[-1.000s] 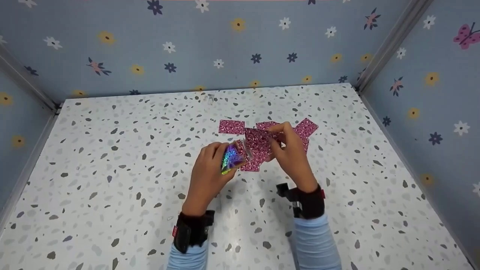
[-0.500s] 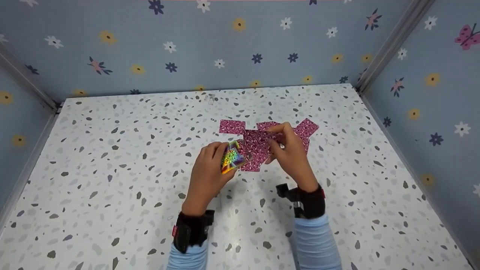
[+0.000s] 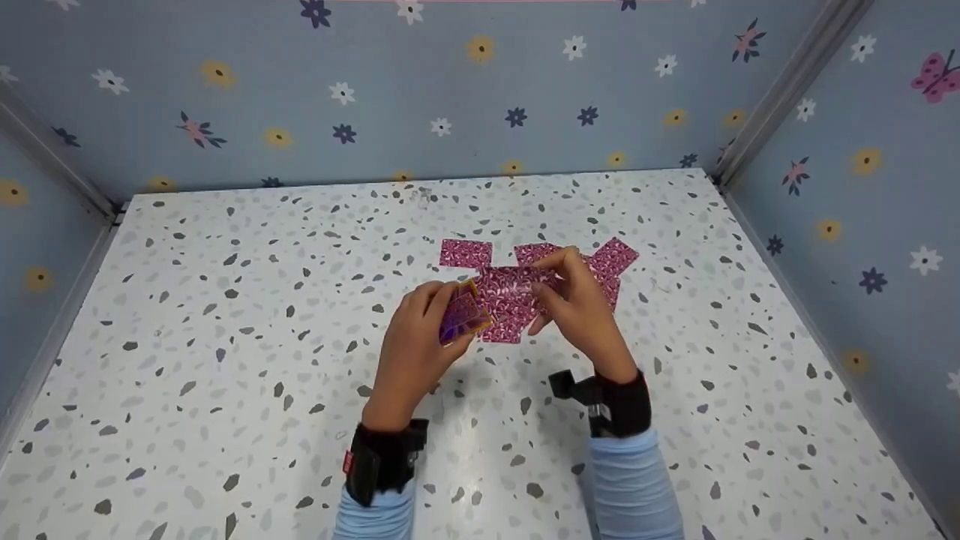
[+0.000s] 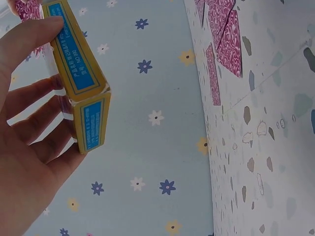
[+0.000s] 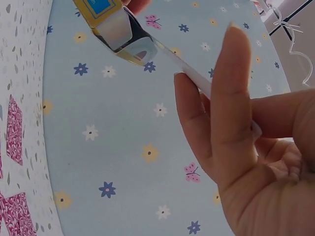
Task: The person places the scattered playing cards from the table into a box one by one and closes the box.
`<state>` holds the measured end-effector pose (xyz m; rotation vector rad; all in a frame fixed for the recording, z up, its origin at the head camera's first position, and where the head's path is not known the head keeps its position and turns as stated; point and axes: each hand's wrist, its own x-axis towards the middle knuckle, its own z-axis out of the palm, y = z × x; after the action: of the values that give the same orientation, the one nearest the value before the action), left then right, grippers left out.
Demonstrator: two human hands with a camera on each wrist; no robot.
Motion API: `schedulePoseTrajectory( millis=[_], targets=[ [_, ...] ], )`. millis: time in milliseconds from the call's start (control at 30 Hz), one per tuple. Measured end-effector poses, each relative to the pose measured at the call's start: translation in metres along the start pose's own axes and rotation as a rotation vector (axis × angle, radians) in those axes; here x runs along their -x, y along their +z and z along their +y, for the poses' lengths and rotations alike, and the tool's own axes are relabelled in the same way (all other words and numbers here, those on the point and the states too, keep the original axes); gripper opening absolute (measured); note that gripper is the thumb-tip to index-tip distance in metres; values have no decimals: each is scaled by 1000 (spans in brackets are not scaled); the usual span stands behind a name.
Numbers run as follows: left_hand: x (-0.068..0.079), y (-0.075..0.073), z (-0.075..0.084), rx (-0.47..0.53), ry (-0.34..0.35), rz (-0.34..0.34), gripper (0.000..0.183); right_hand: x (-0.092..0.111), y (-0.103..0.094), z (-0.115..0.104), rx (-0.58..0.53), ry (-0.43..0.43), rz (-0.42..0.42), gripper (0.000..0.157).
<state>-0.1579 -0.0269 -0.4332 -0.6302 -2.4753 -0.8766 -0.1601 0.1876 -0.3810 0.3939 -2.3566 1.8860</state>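
Note:
My left hand (image 3: 412,349) grips a small card box (image 4: 81,73), with yellow and blue printed sides and a shiny, colour-shifting face (image 3: 463,316). In the right wrist view the box's flap end (image 5: 135,46) faces my right hand (image 5: 236,123). That hand pinches a playing card (image 3: 504,280) with a pink swirl-patterned back, seen nearly edge-on in the right wrist view. The card's far end comes right up to the box's mouth. Below the hands, several cards with the same back, such as the loose card (image 3: 466,253), lie on the table (image 3: 262,390).
To the right, beyond my right hand, another card (image 3: 615,256) lies at an angle among overlapping ones. A flowered blue wall (image 3: 420,82) closes off the back of the speckled table, and a side wall (image 3: 862,225) rises on the right.
The pinched card has shifted slightly left and tipped flatter beside the box. The box has tilted a little, its shiny face turning from blue-green through yellow to purple. Both hands stay nearly in place.

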Motion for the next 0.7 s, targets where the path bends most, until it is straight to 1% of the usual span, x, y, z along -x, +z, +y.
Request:
schedulePoseTrajectory(
  millis=[133,300,467,700],
  targets=[
    [0,0,0,2,8,11,55,-1,2,0,-7,42,-29,25],
    [0,0,0,-6,19,11,56,-2,1,1,8,76,-37,28],
    [0,1,1,-16,31,2,56,-2,-1,3,27,85,-39,27],
    [0,3,3,-27,53,-24,59,-2,2,1,72,123,-66,29]
  ],
)
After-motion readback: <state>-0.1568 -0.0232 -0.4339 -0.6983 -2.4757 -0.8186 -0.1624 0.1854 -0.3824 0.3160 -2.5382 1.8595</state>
